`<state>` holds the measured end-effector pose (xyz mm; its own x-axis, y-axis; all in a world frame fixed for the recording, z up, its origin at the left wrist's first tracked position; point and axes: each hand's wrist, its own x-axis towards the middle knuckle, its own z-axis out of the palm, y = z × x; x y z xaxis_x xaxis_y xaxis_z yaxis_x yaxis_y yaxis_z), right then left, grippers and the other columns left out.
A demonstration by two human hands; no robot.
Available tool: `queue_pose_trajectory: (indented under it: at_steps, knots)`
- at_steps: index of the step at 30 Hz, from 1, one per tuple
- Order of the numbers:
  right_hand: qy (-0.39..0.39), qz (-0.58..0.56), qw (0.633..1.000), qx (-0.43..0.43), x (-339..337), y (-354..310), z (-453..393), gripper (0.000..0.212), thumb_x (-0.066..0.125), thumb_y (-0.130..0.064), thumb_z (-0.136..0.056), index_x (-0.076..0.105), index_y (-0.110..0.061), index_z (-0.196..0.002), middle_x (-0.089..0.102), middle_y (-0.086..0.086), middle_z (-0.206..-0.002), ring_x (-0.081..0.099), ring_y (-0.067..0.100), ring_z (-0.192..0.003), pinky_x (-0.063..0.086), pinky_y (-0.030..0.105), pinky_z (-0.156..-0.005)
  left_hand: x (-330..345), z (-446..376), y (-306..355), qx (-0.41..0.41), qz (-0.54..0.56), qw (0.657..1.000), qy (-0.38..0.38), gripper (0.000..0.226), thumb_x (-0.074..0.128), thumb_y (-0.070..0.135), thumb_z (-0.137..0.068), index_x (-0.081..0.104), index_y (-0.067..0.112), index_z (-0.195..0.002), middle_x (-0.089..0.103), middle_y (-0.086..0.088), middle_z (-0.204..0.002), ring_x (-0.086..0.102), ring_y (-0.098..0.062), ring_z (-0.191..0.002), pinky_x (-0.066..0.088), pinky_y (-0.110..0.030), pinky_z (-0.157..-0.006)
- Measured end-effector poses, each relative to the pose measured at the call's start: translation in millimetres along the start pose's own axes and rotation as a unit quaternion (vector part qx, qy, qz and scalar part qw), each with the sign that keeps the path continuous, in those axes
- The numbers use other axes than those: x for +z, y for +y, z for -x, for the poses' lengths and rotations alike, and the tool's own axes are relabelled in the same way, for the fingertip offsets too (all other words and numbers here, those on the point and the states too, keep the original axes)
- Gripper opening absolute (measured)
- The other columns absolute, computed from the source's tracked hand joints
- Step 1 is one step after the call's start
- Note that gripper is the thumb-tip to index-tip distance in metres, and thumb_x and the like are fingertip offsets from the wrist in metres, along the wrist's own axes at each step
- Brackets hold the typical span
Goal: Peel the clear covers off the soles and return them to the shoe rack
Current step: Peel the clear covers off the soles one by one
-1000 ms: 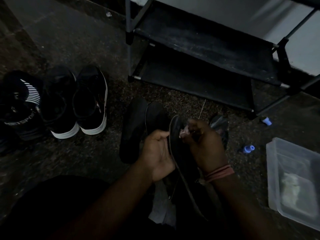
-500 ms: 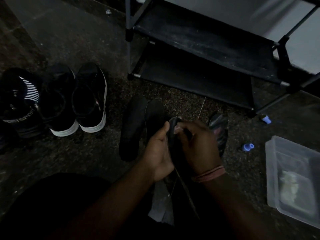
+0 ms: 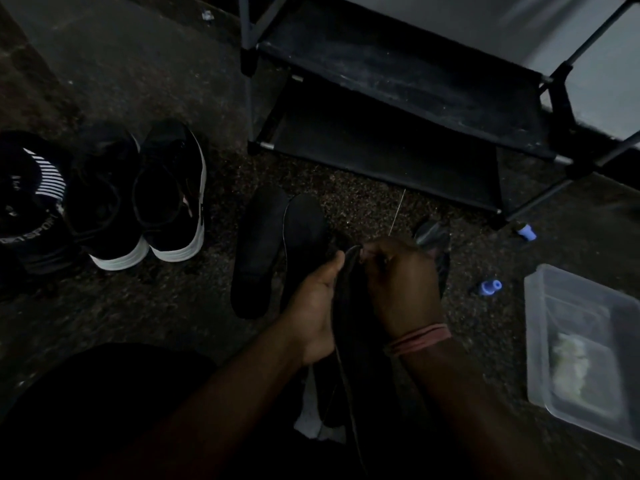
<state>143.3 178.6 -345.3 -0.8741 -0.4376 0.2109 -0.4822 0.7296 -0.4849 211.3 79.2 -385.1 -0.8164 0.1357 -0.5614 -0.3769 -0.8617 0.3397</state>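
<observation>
Nearest to us, the left hand (image 3: pixel 317 308) grips the dark sole (image 3: pixel 349 327) along its edge and holds it on its side above the lap; the right hand (image 3: pixel 403 284) has its fingertips pinched together at the sole's upper tip, and we judge they are working at a corner of the clear cover, though the light is too poor to see the film itself; so this sole, we think, is at the very start of its peel, with the cover not yet off. Just beyond the hands, two more soles (image 3: pixel 273 251) lie side by side on the floor (image 3: pixel 138 306), touching; we cannot tell whether theirs are stripped. A crumpled glossy scrap (image 3: pixel 434 237) beside the right hand may be a cover already removed. To the right sit a clear plastic box (image 3: pixel 533 341) and two small blue caps (image 3: pixel 490 286). To the left stand black sneakers (image 3: pixel 138 195) with white midsoles, and another dark shoe (image 3: pixel 31 202) bearing white lettering of which we read only "SPORT"; no other writing is legible. Farthest off, the shoe rack (image 3: pixel 398 91) shows bare black shelves; nothing has been returned, so the whole putting-back remains.
</observation>
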Motion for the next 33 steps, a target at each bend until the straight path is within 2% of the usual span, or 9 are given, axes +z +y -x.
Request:
queue_pose_trajectory:
  at_steps: [7, 12, 14, 20, 22, 24, 28, 30, 33]
  knots:
    - [-0.145, -0.151, 0.978, 0.008, 5.6, -19.4, 6.8, 0.013, 0.071, -0.009, -0.083, 0.077, -0.021, -0.083, 0.074, -0.011, -0.081, 0.067, -0.002, -0.076, 0.054, 0.022, -0.075, -5.1, 0.1, 12.2, 0.044, -0.008, 0.999, 0.028, 0.060, 0.032, 0.055, -0.105, 0.061, 0.016, -0.140, 0.071, -0.014, -0.125, 0.071, -0.026, -0.110, 0.053, -0.040, -0.092]
    - [0.018, -0.094, 0.995, 0.021, 3.6, 0.4, 0.7, 0.015, 0.068, -0.006, -0.085, 0.071, -0.020, -0.082, 0.068, -0.007, -0.083, 0.064, 0.007, -0.079, 0.055, 0.032, -0.078, -1.2, -0.7, 2.4, 0.019, -0.057, 0.998, 0.028, 0.064, 0.033, 0.058, -0.104, 0.062, 0.013, -0.137, 0.065, -0.018, -0.135, 0.061, -0.031, -0.127, 0.044, -0.044, -0.111]
    - [0.036, -0.087, 0.995, 0.017, 0.6, 0.0, 0.5, 0.015, 0.068, -0.005, -0.086, 0.071, -0.020, -0.084, 0.067, -0.007, -0.085, 0.063, 0.006, -0.080, 0.054, 0.030, -0.078, -0.4, 0.6, 1.5, 0.022, -0.069, 0.997, 0.019, 0.064, 0.032, 0.059, -0.104, 0.061, 0.013, -0.139, 0.066, -0.017, -0.134, 0.060, -0.031, -0.129, 0.041, -0.048, -0.115]
    - [-0.241, -0.161, 0.957, 0.013, -8.1, -25.2, 5.0, 0.011, 0.070, -0.012, -0.086, 0.075, -0.022, -0.083, 0.073, -0.011, -0.067, 0.067, -0.004, -0.068, 0.055, 0.025, -0.074, -4.1, 1.8, 17.3, 0.058, -0.075, 0.995, 0.025, 0.067, 0.023, 0.064, -0.104, 0.062, 0.022, -0.139, 0.074, -0.008, -0.121, 0.072, -0.022, -0.110, 0.058, -0.034, -0.088]
    - [-0.202, -0.134, 0.970, 0.005, -8.6, -18.4, 2.7, 0.014, 0.071, -0.012, -0.084, 0.075, -0.025, -0.081, 0.072, -0.014, -0.069, 0.067, -0.005, -0.070, 0.053, 0.021, -0.074, -4.2, 1.7, 16.7, 0.054, -0.075, 0.995, 0.041, 0.068, 0.027, 0.065, -0.103, 0.065, 0.019, -0.135, 0.072, -0.014, -0.123, 0.069, -0.028, -0.115, 0.055, -0.041, -0.098]
    - [-0.100, -0.068, 0.993, 0.003, -6.3, -5.8, -0.6, 0.019, 0.070, -0.010, -0.082, 0.075, -0.028, -0.078, 0.073, -0.013, -0.079, 0.066, -0.001, -0.076, 0.052, 0.022, -0.076, -4.4, 0.3, 9.8, 0.041, -0.092, 0.994, 0.040, 0.069, 0.031, 0.067, -0.102, 0.065, 0.017, -0.135, 0.069, -0.015, -0.130, 0.064, -0.031, -0.124, 0.045, -0.049, -0.111]
    - [-0.015, -0.006, 1.000, 0.015, -3.9, 6.8, -2.8, 0.014, 0.068, -0.009, -0.084, 0.075, -0.021, -0.084, 0.072, -0.002, -0.090, 0.066, 0.013, -0.083, 0.054, 0.030, -0.079, -7.0, -4.7, -0.3, 0.005, -0.111, 0.993, 0.029, 0.071, 0.031, 0.070, -0.099, 0.064, 0.019, -0.136, 0.067, -0.011, -0.134, 0.062, -0.030, -0.127, 0.043, -0.048, -0.113]
    - [-0.066, -0.046, 0.997, 0.005, -3.6, -1.7, 0.2, 0.015, 0.068, -0.007, -0.083, 0.076, -0.020, -0.083, 0.074, -0.006, -0.088, 0.067, 0.009, -0.081, 0.054, 0.028, -0.079, -6.8, -2.7, 1.9, 0.011, -0.111, 0.993, 0.041, 0.074, 0.031, 0.073, -0.097, 0.066, 0.018, -0.133, 0.069, -0.014, -0.130, 0.064, -0.030, -0.124, 0.044, -0.050, -0.113]
    - [-0.215, -0.129, 0.968, 0.020, -7.8, -18.9, 3.5, 0.014, 0.069, -0.008, -0.083, 0.076, -0.020, -0.080, 0.074, -0.008, -0.074, 0.069, 0.003, -0.071, 0.056, 0.029, -0.075, -6.9, -0.2, 11.2, 0.042, -0.131, 0.986, 0.095, 0.077, 0.030, 0.076, -0.094, 0.077, 0.017, -0.110, 0.076, -0.016, -0.110, 0.075, -0.028, -0.101, 0.057, -0.042, -0.091]
